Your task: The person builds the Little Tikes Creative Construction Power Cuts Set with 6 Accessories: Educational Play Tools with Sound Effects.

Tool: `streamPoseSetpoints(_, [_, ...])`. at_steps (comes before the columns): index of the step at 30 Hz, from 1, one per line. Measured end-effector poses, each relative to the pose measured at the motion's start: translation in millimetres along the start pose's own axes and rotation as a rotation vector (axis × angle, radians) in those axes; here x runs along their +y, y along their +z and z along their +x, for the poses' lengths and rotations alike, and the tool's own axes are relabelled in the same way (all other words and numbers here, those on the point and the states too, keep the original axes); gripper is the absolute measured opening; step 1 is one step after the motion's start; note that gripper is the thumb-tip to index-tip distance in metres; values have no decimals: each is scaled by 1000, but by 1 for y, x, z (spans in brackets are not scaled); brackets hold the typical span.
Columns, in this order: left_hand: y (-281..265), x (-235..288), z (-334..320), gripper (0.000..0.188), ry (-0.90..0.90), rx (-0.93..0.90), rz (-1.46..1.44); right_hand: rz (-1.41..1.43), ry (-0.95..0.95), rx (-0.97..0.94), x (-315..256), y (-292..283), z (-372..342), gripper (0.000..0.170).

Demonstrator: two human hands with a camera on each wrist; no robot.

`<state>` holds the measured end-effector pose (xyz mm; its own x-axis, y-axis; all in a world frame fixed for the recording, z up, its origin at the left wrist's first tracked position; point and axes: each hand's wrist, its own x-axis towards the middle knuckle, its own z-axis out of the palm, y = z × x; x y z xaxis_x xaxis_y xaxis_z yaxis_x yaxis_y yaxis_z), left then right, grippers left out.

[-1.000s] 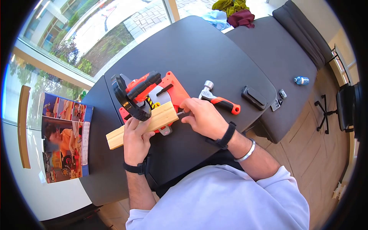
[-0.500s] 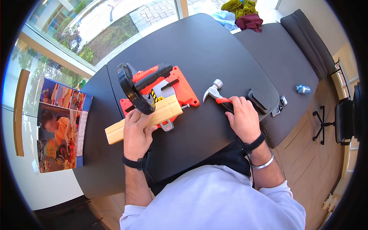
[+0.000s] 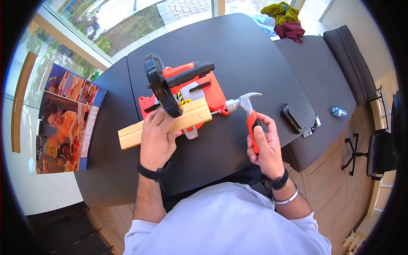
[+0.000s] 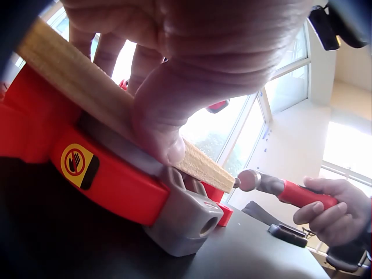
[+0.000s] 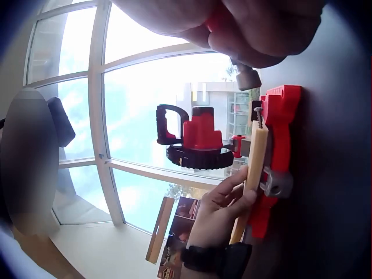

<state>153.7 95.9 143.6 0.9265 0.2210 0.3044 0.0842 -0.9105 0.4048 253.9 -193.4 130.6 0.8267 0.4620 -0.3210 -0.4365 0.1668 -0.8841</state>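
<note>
A pale wooden block (image 3: 193, 115) lies across the base of a red and black toy miter saw (image 3: 217, 90). My left hand (image 3: 158, 138) grips the block, fingers over its top and thumb (image 4: 165, 139) along the near side. A screw (image 5: 260, 118) sticks out of the block's right end. My right hand (image 3: 268, 148) holds a claw hammer (image 3: 250, 123) by its red and black handle, claw pointing away. The hammer's striking face (image 5: 249, 80) is close to the screw head, with a small gap between them in the right wrist view.
A black case (image 3: 292, 118) lies near the table's right edge. A picture box (image 3: 68, 123) stands at the left by the window. On the dark bench at right are a water bottle (image 3: 338, 112) and, farther back, a heap of clothes (image 3: 282, 19).
My right hand left the screw, took hold of the hammer lying on the table and brought its head up to the screw. My left hand stays on the block.
</note>
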Motion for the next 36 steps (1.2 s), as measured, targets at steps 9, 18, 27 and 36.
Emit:
streamPoseSetpoints(9, [-2,3,1,53,-19,-18,1,-149,10,-26,9,11,1,48])
streamPoseSetpoints(18, [-1,4,2,52,-15,-8,-9,-98,32,-31,13,12,3,44])
streamPoseSetpoints(27, [-3,7,4,51,-9,-16,7,-121,50,-40,11,12,6,43])
streamPoseSetpoints(36, [-3,7,5,54,26,-17,27,-85,98,-47,9,12,7,41])
